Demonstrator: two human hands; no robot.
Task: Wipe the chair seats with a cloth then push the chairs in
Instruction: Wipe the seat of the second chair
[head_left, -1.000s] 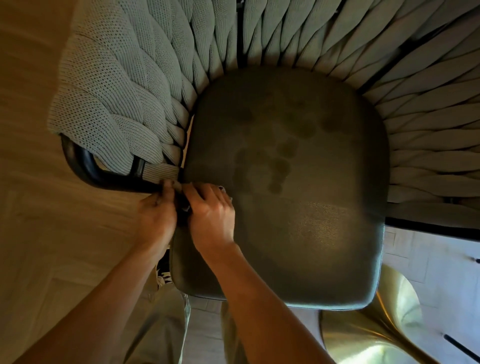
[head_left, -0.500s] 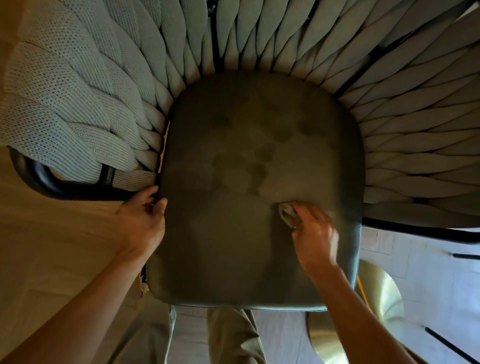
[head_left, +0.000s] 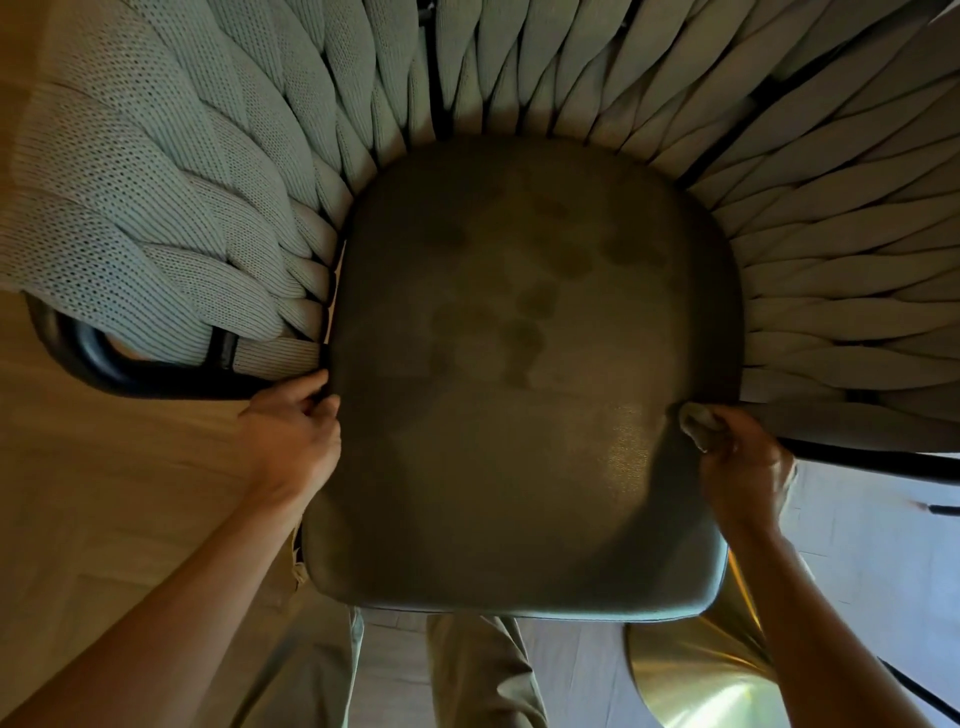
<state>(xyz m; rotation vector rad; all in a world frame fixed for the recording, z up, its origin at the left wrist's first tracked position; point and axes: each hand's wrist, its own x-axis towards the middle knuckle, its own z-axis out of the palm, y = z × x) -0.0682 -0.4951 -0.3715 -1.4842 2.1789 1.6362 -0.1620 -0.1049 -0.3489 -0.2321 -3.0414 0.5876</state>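
**Wiping the seat, cloth at the right edge**

Here the right hand (head_left: 740, 457) pinches the cloth (head_left: 698, 418) against the seat (head_left: 524, 415), while the left hand (head_left: 291, 441) grips its opposite edge. Dark patches remain mid-seat; next, probably, a sweep back across them.

Wood-look floor (head_left: 93, 493) is running down the left side, paler tiled floor (head_left: 872, 545) showing on the right. Shiny brass-ish curved base (head_left: 691, 665) is catching light at bottom right, w/ thin black rods (head_left: 943, 509) lying nearby.
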